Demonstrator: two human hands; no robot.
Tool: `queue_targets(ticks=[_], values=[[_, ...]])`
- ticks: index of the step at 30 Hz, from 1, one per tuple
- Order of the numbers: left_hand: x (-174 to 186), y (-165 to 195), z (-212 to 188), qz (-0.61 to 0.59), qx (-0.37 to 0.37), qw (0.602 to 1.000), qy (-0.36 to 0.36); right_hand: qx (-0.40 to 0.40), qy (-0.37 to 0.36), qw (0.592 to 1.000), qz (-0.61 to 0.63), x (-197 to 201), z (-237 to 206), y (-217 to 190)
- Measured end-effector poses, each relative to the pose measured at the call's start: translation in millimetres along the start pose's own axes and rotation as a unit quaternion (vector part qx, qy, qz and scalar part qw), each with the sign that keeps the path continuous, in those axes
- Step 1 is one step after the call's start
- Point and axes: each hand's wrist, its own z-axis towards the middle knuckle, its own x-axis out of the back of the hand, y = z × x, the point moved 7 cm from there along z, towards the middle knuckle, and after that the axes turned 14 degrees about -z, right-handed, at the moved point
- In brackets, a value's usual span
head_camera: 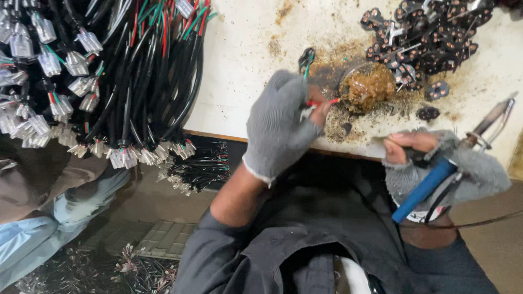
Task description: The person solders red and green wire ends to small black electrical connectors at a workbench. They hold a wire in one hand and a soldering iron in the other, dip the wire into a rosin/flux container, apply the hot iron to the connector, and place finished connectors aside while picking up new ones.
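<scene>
My left hand (280, 128), in a grey knit glove, pinches a thin red wire (322, 102) whose tip reaches toward a small tin of brown paste (368, 86). A short black cable with green and red strands (306, 59) rises from the same grip. My right hand (441, 163), in a fingerless grey glove, holds a soldering iron with a blue handle (422, 190); its metal tip (493, 117) points up to the right, away from the tin. Both hands rest at the front edge of the stained white table (245, 49).
A large bundle of black cables with clear plastic connectors (98, 81) hangs at the left. A pile of small round dark circuit boards (425, 32) lies at the back right. Another person's light-blue sleeve (60, 212) is at lower left. Cut wire ends litter the floor.
</scene>
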Motion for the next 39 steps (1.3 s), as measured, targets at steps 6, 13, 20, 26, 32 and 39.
queue_targets(ticks=[6,13,20,26,32,39], values=[[-15.1,-22.3,26.2,-0.054,0.044,0.998,-0.004,-0.017,-0.020,1.000,0.005,-5.2,2.0,-2.5],[-22.7,-20.2,31.7,0.037,0.030,0.999,0.006,-0.058,-0.029,0.986,0.152,-10.9,8.5,4.3],[-24.9,-23.4,29.3,0.050,0.026,0.998,0.019,0.046,0.025,0.997,-0.060,-4.0,7.7,-22.4],[-24.8,-24.2,26.6,0.045,0.022,0.998,0.025,0.054,0.009,0.986,-0.157,-9.8,10.4,-19.4],[-6.8,4.8,18.3,0.039,-0.060,0.996,0.046,0.051,0.011,0.990,-0.129,-11.3,4.5,-27.0],[-10.0,8.1,-32.5,-0.209,0.065,0.948,-0.230,0.111,-0.030,0.975,-0.188,-9.0,7.0,-60.1]])
